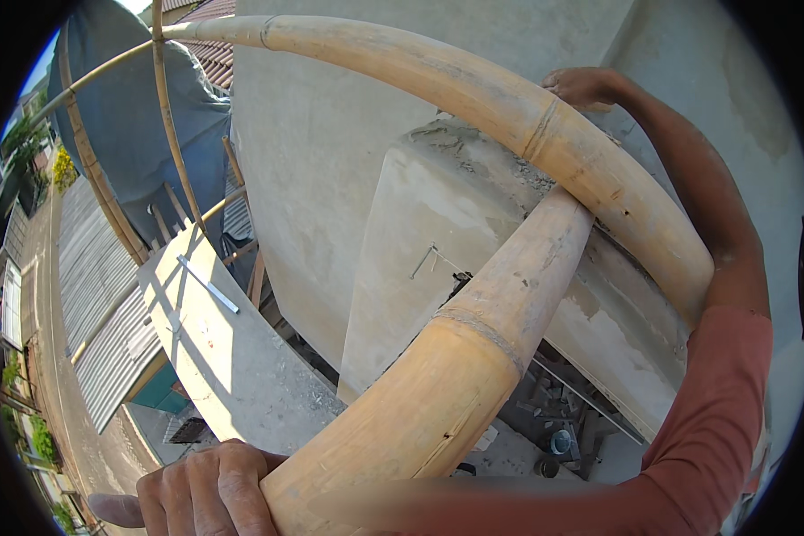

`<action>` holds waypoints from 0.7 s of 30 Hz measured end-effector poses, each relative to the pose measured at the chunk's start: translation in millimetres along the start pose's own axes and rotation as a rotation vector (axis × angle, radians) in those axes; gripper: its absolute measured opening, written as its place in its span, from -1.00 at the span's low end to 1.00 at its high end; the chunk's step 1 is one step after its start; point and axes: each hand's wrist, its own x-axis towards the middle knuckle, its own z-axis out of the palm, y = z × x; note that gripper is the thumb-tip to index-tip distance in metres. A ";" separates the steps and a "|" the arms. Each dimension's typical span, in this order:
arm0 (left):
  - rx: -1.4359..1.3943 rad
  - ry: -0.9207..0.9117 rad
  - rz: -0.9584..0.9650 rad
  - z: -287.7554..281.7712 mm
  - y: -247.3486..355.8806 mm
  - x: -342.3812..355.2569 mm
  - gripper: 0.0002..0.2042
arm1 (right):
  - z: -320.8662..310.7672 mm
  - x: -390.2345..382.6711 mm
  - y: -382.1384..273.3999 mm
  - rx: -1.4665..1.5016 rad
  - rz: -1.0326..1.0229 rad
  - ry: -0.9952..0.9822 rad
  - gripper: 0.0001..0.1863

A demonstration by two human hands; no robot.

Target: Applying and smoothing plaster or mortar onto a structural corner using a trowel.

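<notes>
At the lower left, my left hand (207, 491) is closed at the left edge of a thick bamboo pole (402, 402), its fingers bent; the palm side is hidden. This pole runs up and away, meeting a second, long bamboo pole (402, 67) that arcs across the top. My right hand (585, 87) reaches past that upper pole, close to the grey plastered wall (330, 116). Its fingers are curled, and the pole partly covers whatever they hold. Below this hand lies a rough ledge (473, 143) with crumbly mortar on it.
A sunlit board (232, 357) at left bears a metal strip (207, 284). Thin bamboo uprights (174, 125) stand before a dark tarp (196, 98). Corrugated roofing (98, 268) lies lower down. Far below the poles are rubble and a small bucket (560, 441).
</notes>
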 end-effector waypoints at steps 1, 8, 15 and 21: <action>0.015 0.017 -0.001 0.9 -1.5 -0.5 -0.30 | 1.7 -3.5 -5.4 0.002 0.002 0.001 -0.43; 0.008 0.036 0.030 0.7 -0.9 -3.4 -0.30 | 19.9 -4.9 -7.7 0.218 -0.091 -0.019 -0.43; 0.006 0.024 0.010 1.3 1.5 -0.7 -0.29 | 28.7 9.0 25.4 0.078 -0.074 -0.020 -0.50; -0.037 0.081 -0.227 0.4 4.2 2.2 -0.28 | 3.8 -31.2 -24.5 0.194 0.073 -0.005 -0.39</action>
